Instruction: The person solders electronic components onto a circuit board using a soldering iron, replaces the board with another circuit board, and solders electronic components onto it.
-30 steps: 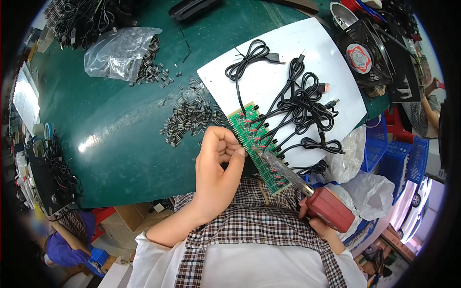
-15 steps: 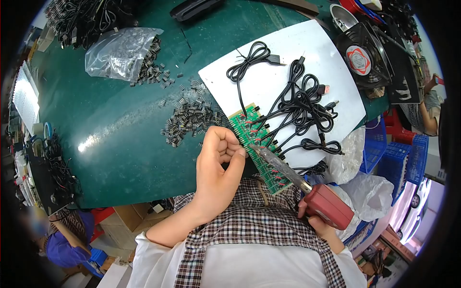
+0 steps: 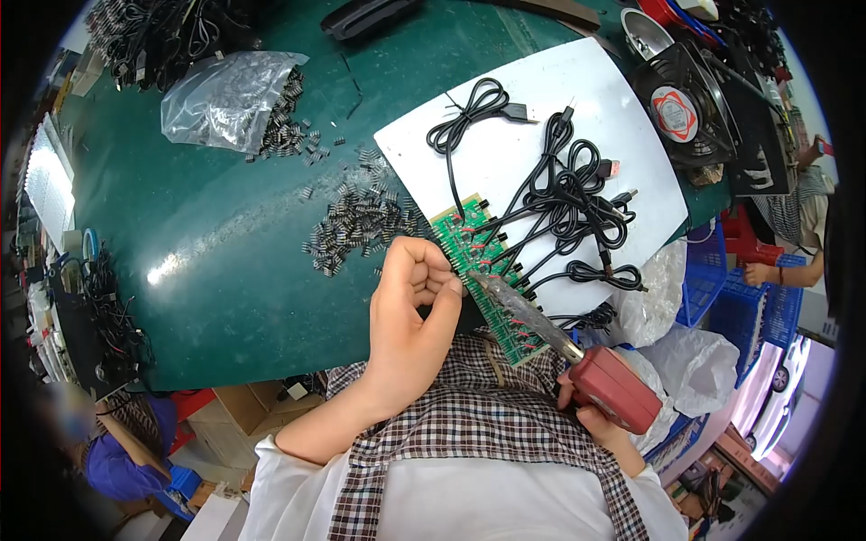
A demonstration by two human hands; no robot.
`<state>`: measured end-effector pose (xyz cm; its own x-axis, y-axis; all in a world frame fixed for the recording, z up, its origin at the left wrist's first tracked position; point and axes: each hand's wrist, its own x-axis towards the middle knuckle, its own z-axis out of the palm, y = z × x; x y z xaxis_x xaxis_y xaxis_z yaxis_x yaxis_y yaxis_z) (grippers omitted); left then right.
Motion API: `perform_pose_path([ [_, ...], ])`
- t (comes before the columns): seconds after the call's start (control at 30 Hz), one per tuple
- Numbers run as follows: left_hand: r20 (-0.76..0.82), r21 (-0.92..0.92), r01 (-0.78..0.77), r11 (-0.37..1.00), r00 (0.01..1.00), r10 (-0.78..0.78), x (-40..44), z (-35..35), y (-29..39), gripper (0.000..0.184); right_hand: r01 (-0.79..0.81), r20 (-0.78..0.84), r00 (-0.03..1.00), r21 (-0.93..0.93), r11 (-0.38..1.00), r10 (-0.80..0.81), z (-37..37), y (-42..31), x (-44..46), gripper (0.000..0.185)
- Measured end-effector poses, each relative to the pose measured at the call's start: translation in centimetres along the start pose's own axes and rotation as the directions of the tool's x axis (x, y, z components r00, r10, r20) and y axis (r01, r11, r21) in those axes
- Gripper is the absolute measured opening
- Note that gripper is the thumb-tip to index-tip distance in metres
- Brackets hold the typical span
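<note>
While my left hand (image 3: 397, 316) pinches at the circuit board (image 3: 466, 242), I can't tell what. Over it, my right hand (image 3: 603, 429) grips the soldering iron (image 3: 606, 380).

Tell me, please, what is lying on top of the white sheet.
On the white sheet lie several black cables, looped into bundles. The green circuit board covers part of the sheet's edge; whatever is beneath the cables and circuit board cannot be seen.

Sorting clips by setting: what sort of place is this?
Probably an electronics assembly workshop: a green circuit board with black cables, what looks like a red-handled soldering iron, and a heap of small components.
</note>
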<state>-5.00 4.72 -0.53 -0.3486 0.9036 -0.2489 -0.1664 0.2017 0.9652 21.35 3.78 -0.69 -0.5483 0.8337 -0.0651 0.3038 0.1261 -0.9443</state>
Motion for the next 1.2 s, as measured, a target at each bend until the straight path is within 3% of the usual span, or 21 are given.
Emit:
perform_pose_path([
  [0.07,-0.01,-0.005,-0.003,1.0,1.0,0.003,0.0,-0.1,0.0,0.019,-0.092,-0.064,0.992,0.197,0.976,0.106,0.4,-0.3,-0.5,0.06],
  [0.13,-0.032,0.066,-0.028,0.997,0.999,0.03,-0.2,-0.2,0.2,0.023,-0.108,-0.031,0.993,0.152,0.982,0.114,-0.1,0.2,-0.8,0.061],
  [0.2,-0.1,0.275,-0.086,0.958,0.988,0.117,-0.4,-1.3,0.7,0.028,-0.125,0.001,0.992,0.106,0.986,0.126,-0.1,-0.2,-0.4,0.061],
  [0.27,-0.151,0.608,-0.098,0.788,0.96,0.235,-0.4,-2.7,1.0,0.028,-0.288,0.007,0.949,0.433,0.854,0.316,0.5,-2.1,1.1,0.064],
  [0.33,-0.088,0.784,-0.15,0.603,0.934,0.346,-0.1,-3.6,1.2,0.028,-0.286,0.011,0.951,0.399,0.871,0.308,0.6,-2.5,1.3,0.063],
  [0.47,-0.09,0.775,-0.154,0.613,0.933,0.349,0.4,-4.1,0.9,0.026,-0.246,-0.038,0.959,0.368,0.897,0.279,1.0,-2.7,1.4,0.062],
  [0.53,-0.1,0.783,-0.091,0.615,0.958,0.269,0.6,-4.0,1.3,0.019,-0.239,-0.049,0.96,0.373,0.897,0.276,1.0,-2.7,1.2,0.063],
  [0.73,-0.071,0.812,-0.158,0.562,0.929,0.364,0.7,-4.2,0.9,0.017,-0.218,-0.042,0.965,0.41,0.886,0.257,0.8,-2.4,0.8,0.066],
  [0.87,-0.027,0.814,-0.168,0.557,0.946,0.324,0.7,-4.7,1.2,0.015,-0.219,-0.072,0.96,0.42,0.881,0.272,1.0,-2.4,0.6,0.066],
  [0.97,-0.015,0.732,-0.225,0.644,0.939,0.344,0.4,-4.6,1.1,0.015,-0.226,-0.062,0.96,0.403,0.887,0.273,0.8,-2.6,0.6,0.066],
  [1.03,-0.067,0.553,-0.167,0.817,0.968,0.243,0.1,-4.3,1.5,0.016,-0.236,-0.06,0.958,0.395,0.888,0.282,0.7,-2.8,0.6,0.066],
  [1.07,-0.066,0.552,-0.168,0.817,0.968,0.244,-0.1,-4.4,1.4,0.016,-0.242,-0.061,0.956,0.389,0.889,0.287,0.7,-2.8,0.6,0.065],
  [1.17,0.004,0.22,0.028,0.975,1.0,-0.03,-0.5,-4.5,1.4,0.019,-0.255,-0.046,0.956,0.362,0.897,0.29,0.5,-2.9,0.7,0.064],
  [1.2,0.004,0.22,0.028,0.975,1.0,-0.03,-0.7,-4.4,1.4,0.019,-0.262,-0.031,0.957,0.34,0.903,0.289,0.4,-2.8,0.7,0.064],
])
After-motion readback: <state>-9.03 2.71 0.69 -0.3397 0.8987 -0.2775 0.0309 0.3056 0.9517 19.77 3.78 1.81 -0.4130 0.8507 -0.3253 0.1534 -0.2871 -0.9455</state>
